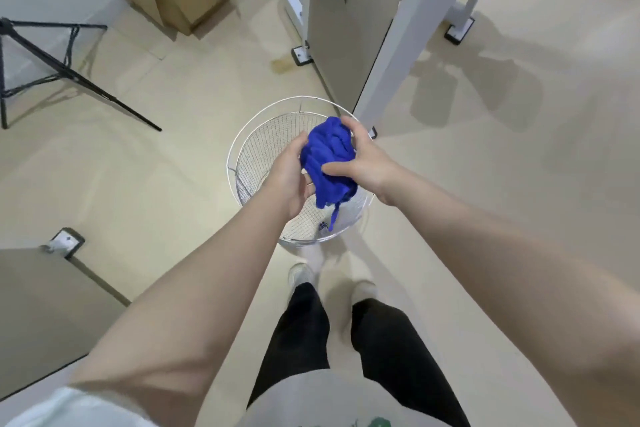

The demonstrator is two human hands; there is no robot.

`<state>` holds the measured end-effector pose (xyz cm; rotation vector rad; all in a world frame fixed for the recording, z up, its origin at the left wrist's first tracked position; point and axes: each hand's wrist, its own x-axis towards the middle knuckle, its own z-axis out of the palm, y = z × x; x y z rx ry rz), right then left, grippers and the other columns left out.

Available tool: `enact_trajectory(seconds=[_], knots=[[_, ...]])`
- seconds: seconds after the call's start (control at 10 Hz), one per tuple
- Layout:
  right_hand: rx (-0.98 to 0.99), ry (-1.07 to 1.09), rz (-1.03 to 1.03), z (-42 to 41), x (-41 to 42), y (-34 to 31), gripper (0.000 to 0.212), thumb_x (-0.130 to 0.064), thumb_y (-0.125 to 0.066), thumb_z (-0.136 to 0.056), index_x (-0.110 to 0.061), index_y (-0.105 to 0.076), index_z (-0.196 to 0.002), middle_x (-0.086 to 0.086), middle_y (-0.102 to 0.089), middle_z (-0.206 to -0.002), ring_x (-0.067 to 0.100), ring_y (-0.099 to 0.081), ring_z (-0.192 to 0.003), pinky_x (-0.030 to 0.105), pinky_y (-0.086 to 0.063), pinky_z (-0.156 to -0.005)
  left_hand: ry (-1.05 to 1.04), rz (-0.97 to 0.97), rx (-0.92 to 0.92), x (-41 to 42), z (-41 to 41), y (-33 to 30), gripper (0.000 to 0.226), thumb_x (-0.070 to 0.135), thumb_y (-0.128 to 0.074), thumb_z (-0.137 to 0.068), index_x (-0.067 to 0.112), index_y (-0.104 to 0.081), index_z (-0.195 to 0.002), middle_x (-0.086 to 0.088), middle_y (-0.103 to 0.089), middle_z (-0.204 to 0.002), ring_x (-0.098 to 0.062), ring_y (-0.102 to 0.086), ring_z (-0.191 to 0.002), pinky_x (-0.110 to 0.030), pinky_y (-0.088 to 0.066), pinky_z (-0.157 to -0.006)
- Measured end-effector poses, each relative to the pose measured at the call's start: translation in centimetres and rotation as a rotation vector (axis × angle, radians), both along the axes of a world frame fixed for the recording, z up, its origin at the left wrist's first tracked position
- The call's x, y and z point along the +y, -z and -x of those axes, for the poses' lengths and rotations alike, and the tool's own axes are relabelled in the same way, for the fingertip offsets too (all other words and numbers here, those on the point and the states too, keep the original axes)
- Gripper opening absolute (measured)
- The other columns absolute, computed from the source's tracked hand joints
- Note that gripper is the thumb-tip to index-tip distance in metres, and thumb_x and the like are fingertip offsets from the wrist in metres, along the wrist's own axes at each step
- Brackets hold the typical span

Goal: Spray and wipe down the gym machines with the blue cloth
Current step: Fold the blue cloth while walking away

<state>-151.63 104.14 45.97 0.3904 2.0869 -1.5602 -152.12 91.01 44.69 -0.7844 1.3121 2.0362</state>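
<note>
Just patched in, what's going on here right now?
A person stands over a round wire basket on the floor, holding a bunched blue cloth above it. The left hand and the right hand both grip the cloth, and a strand of it dangles toward the basket. A white gym machine frame stands just behind the basket. No spray bottle is in view, and nothing is being wiped at this moment.

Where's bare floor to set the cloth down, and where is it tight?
Bare floor right of the wire basket, and between the tripod and basket. Tight at the white machine frame touching the basket's far rim. Both hands, left hand and right hand, hold the blue cloth.
</note>
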Motion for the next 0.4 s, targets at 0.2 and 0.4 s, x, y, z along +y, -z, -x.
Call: enact_trajectory(seconds=[0.2,0.4], knots=[[-0.007,-0.188,-0.284,7.0,-0.7,11.0,0.062,-0.004,-0.06,-0.082,-0.018,-0.035,-0.138,0.006,-0.053,-0.125,0.025,-0.054,-0.111,0.036,-0.045,-0.096,0.028,0.04,-0.061,-0.6,4.8,9.4,0.021,0.036,-0.043,-0.099,0.025,-0.06,-0.094,0.007,-0.071,-0.094,-0.009,-0.066,-0.084,-0.028,-0.047,-0.082],[-0.135,-0.297,-0.43,9.1,1.1,17.6,0.043,-0.007,-0.048,-0.089,-0.014,-0.045,-0.132,0.006,-0.053,-0.117,0.023,-0.056,-0.096,0.026,-0.044,-0.07,0.266,0.517,-0.063,-2.6,4.4,14.9,0.046,0.027,-0.045,-0.099,0.017,-0.039,-0.143,-0.005,-0.053,-0.124,-0.011,-0.053,-0.089,-0.013,-0.037,-0.073]])
